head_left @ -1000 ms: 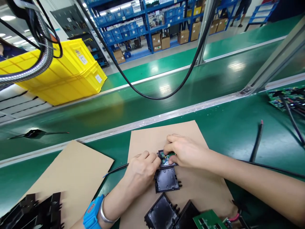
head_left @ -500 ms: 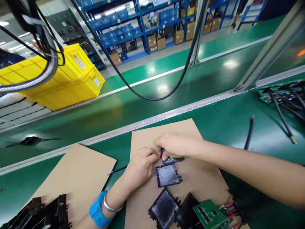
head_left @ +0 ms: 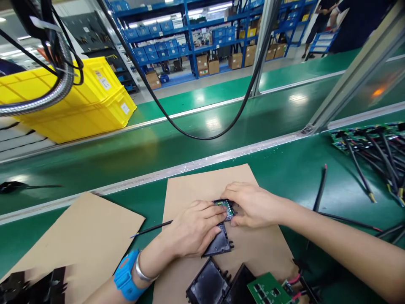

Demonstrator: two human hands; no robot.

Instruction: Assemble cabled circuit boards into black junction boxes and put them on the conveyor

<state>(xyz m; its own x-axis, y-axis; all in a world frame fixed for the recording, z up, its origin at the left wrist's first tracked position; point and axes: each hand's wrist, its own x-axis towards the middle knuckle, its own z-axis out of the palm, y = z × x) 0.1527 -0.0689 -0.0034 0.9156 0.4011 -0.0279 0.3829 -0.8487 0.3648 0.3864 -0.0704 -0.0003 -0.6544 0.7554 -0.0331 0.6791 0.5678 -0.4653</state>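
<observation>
On the cardboard sheet (head_left: 262,249) lies a small black plastic case with a green circuit board (head_left: 228,207) inside. My left hand (head_left: 196,228) lies flat, its fingertips resting on that board. The case's right side is held between the thumb and fingers of my right hand (head_left: 253,205). Partly under my left hand is a black case half (head_left: 220,244), its inner face up. A black cable (head_left: 153,229) with a blue tip sticks out leftward from beneath the left hand. Nearer me are a larger black case half (head_left: 209,280) and a loose green circuit board (head_left: 265,289) with red wires.
Another cardboard sheet (head_left: 79,228) lies left, with black plastic parts (head_left: 41,285) on it. Wired circuit boards (head_left: 373,143) pile up at right. A metal rail (head_left: 202,164) crosses behind the work. Yellow crates (head_left: 95,101) stand back left; a black cable (head_left: 209,138) hangs ahead.
My left hand has flattened and moved over the board and the case half. My right hand has shifted right, from atop the board to the case's right side. The view has tilted slightly.
</observation>
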